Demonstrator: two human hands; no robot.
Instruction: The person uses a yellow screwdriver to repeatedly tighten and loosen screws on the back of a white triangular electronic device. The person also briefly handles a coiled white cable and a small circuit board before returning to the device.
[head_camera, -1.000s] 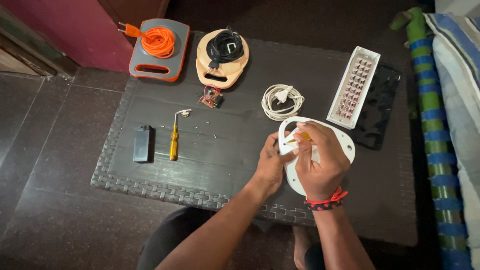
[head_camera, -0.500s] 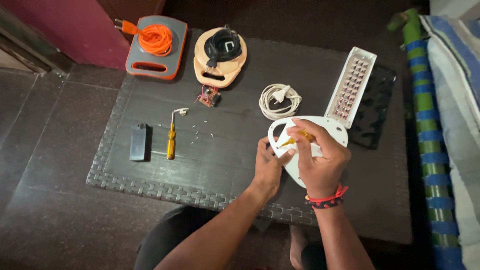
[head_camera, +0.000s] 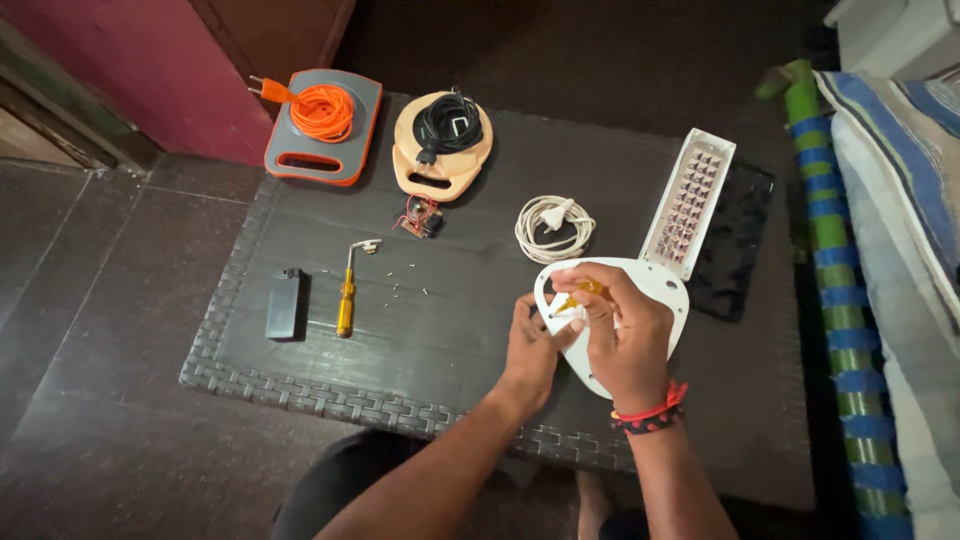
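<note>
Both hands (head_camera: 590, 335) on white panel (head_camera: 660, 290) (yellow screwdriver (head_camera: 583, 290) in right grip)

orange cable reel (head_camera: 322, 122), black cord spool (head_camera: 443, 142); white cord coil (head_camera: 553, 228), yellow screwdriver (head_camera: 346, 300)

Bare forearms, no sleeves; right wrist (head_camera: 652, 415): 2 bands, red + black braided.

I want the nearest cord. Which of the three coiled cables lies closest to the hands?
The loose white coiled cable, just beyond the hands. The orange cable and black cable sit on holders at the far edge.
</note>
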